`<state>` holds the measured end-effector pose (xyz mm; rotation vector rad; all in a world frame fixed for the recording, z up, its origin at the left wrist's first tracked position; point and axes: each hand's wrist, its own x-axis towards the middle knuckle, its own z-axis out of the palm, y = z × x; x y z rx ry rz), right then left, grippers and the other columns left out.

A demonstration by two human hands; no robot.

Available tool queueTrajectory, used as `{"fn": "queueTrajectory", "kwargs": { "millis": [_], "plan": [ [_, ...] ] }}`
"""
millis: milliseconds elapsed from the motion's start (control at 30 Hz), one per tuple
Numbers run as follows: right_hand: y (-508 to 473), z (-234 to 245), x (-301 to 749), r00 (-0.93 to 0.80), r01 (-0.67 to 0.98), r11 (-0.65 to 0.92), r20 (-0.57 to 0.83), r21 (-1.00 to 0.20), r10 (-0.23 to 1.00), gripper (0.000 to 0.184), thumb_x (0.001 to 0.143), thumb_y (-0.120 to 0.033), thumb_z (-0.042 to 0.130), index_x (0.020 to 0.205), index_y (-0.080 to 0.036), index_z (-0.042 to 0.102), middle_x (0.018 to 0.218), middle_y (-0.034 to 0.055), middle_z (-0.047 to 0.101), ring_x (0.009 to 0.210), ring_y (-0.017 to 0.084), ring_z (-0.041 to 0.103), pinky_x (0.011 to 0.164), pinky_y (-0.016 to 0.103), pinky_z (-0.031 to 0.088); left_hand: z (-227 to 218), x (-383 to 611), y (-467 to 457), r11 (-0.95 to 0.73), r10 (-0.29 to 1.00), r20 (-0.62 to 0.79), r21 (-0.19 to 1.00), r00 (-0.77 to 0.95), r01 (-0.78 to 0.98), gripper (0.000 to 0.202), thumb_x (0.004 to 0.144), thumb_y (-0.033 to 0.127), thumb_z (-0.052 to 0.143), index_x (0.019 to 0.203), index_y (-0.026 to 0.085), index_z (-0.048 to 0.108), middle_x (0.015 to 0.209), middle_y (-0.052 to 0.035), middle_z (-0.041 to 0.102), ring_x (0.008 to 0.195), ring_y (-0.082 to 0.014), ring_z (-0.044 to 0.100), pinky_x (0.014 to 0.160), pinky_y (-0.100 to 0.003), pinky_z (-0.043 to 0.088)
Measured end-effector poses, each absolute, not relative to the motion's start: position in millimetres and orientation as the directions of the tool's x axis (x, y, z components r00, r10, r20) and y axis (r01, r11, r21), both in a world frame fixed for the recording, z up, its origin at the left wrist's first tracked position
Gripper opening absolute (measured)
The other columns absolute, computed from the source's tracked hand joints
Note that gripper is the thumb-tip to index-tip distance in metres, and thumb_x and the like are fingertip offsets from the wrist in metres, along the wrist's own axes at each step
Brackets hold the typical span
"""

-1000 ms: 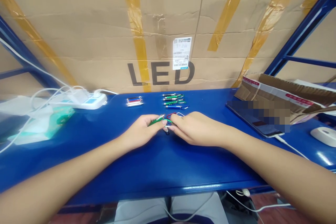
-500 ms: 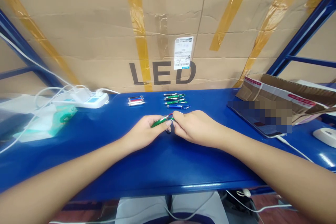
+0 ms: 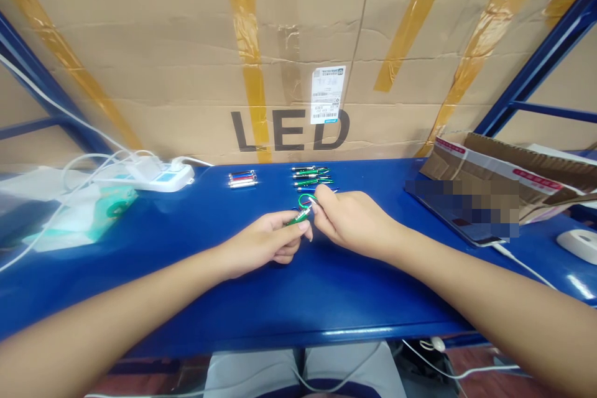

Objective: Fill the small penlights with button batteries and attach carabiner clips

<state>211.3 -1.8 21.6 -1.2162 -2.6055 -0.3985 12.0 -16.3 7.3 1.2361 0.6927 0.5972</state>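
Observation:
Above the blue table, my left hand (image 3: 265, 237) is closed round a small green metal tube (image 3: 301, 216) with a silver end, much like a mini flashlight. A thin green cord (image 3: 304, 195) curves up from near the silver end. My right hand (image 3: 352, 217) pinches that cord between thumb and fingertips, close to my left hand. What joins cord and tube is too small to make out. Beyond my hands lies a stack of similar tubes (image 3: 305, 176), black, green and blue, some with cords; the right hand partly covers the blue one. Left of them sit several shorter-looking tubes (image 3: 242, 179).
A white power strip (image 3: 172, 178) with cables and a green-and-white packet (image 3: 93, 217) lie at left. On the right are a tablet-like device (image 3: 452, 214), an open cardboard box (image 3: 494, 168) and a white mouse (image 3: 578, 244). A large taped carton (image 3: 186, 62) stands behind.
My left hand has turned and shifted slightly right with the green tube. My right hand has risen a little, and the green cord now shows as a raised loop.

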Motion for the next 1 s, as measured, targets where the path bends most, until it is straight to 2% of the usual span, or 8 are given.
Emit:
{"fn": "queueTrajectory", "kwargs": {
  "millis": [133, 267, 467, 600, 700, 767, 833, 1000],
  "plan": [
    [-1, 23, 211, -0.610, 0.788, 0.596, 0.317, 0.152, 0.726, 0.028, 0.103, -0.032, 0.025, 0.099, -0.016, 0.047, 0.068, 0.0091, 0.070, 0.056, 0.023, 0.063, 0.049, 0.030, 0.019, 7, 13, -17, 0.278, 0.725, -0.149, 0.957, 0.673, -0.087, 0.031, 0.094, 0.041, 0.061, 0.079, 0.017, 0.049, 0.057, 0.0080, 0.031, 0.049, -0.0056, 0.023, 0.047, -0.021, 0.018],
    [-2, 22, 209, -0.588, 0.807, 0.569, 0.295, 0.157, 0.753, 0.029, 0.103, -0.033, 0.024, 0.101, -0.015, 0.047, 0.068, 0.0100, 0.070, 0.057, 0.024, 0.065, 0.049, 0.031, 0.019, 7, 13, -18, 0.275, 0.721, -0.155, 0.958, 0.676, -0.074, 0.033, 0.096, 0.042, 0.057, 0.078, 0.019, 0.043, 0.056, 0.0085, 0.031, 0.048, -0.0057, 0.023, 0.046, -0.020, 0.019],
    [-3, 18, 205, -0.561, 0.826, 0.553, 0.270, 0.114, 0.783, 0.026, 0.103, -0.032, 0.027, 0.102, -0.015, 0.046, 0.068, 0.0096, 0.070, 0.058, 0.025, 0.066, 0.049, 0.030, 0.018, 5, 16, -18, 0.246, 0.739, -0.182, 0.969, 0.648, -0.008, 0.031, 0.095, 0.049, 0.056, 0.091, 0.022, 0.042, 0.057, 0.0109, 0.029, 0.046, -0.0059, 0.022, 0.045, -0.019, 0.020],
    [-4, 20, 204, -0.547, 0.831, 0.555, 0.235, 0.039, 0.803, 0.022, 0.104, -0.031, 0.030, 0.102, -0.015, 0.045, 0.072, 0.0093, 0.070, 0.061, 0.025, 0.066, 0.050, 0.029, 0.023, -1, 14, -15, 0.071, 0.822, -0.124, 0.991, 0.555, 0.115, 0.032, 0.095, 0.052, 0.054, 0.091, 0.022, 0.044, 0.059, 0.0099, 0.031, 0.047, -0.0070, 0.027, 0.046, -0.020, 0.024],
    [-5, 21, 204, -0.539, 0.830, 0.556, 0.202, -0.038, 0.818, 0.021, 0.104, -0.031, 0.030, 0.101, -0.016, 0.044, 0.076, 0.0096, 0.070, 0.062, 0.023, 0.065, 0.052, 0.028, 0.027, -5, 10, -15, -0.147, 0.888, -0.009, 0.942, 0.460, 0.302, 0.033, 0.097, 0.052, 0.050, 0.086, 0.021, 0.045, 0.059, 0.0076, 0.039, 0.050, -0.0086, 0.035, 0.049, -0.022, 0.030],
    [-5, 19, 203, -0.530, 0.828, 0.553, 0.195, -0.093, 0.826, 0.021, 0.105, -0.031, 0.029, 0.100, -0.016, 0.044, 0.076, 0.0096, 0.070, 0.062, 0.022, 0.064, 0.053, 0.028, 0.029, -7, 9, -15, -0.205, 0.902, 0.033, 0.910, 0.432, 0.360, 0.033, 0.097, 0.052, 0.049, 0.084, 0.021, 0.045, 0.059, 0.0073, 0.042, 0.051, -0.0089, 0.036, 0.050, -0.023, 0.032],
    [-5, 17, 202, -0.521, 0.821, 0.552, 0.205, -0.144, 0.829, 0.021, 0.105, -0.031, 0.029, 0.100, -0.017, 0.044, 0.077, 0.0097, 0.070, 0.061, 0.022, 0.062, 0.054, 0.028, 0.030, -8, 10, -15, -0.184, 0.902, 0.028, 0.927, 0.430, 0.327, 0.033, 0.097, 0.052, 0.049, 0.084, 0.022, 0.044, 0.059, 0.0079, 0.041, 0.050, -0.0087, 0.035, 0.050, -0.023, 0.031],
    [-2, 13, 202, -0.500, 0.786, 0.551, 0.236, -0.281, 0.833, 0.019, 0.103, -0.029, 0.031, 0.095, -0.018, 0.044, 0.072, 0.0063, 0.065, 0.057, 0.018, 0.055, 0.055, 0.027, 0.031, -9, 14, -12, 0.029, 0.880, -0.099, 0.987, 0.464, 0.155, 0.035, 0.095, 0.053, 0.051, 0.083, 0.024, 0.037, 0.056, 0.0110, 0.033, 0.047, -0.0076, 0.029, 0.046, -0.020, 0.027]
  ]
}}
